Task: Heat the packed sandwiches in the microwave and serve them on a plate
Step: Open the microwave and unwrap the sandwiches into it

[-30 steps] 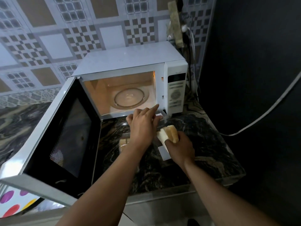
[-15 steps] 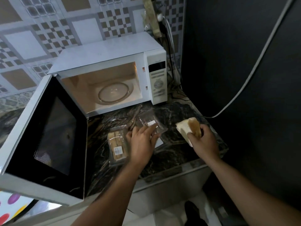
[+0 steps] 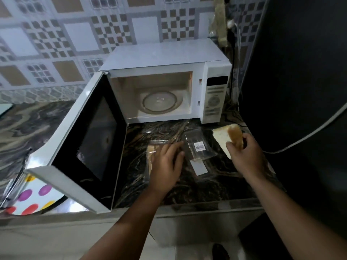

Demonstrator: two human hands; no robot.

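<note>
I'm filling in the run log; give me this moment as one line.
microwave: door open, turntable bare | right hand: holds unwrapped sandwich | left hand: on packed sandwich | empty wrapper: on counter

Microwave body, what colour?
White, with a black inner door panel. The microwave shows best in the head view, the only one.

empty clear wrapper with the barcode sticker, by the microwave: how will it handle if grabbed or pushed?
The clear wrapper looks thin and empty, so it is probably very light and floppy. It will likely crumple under the fingers. On the polished counter it may slide rather than resist a push.
</note>
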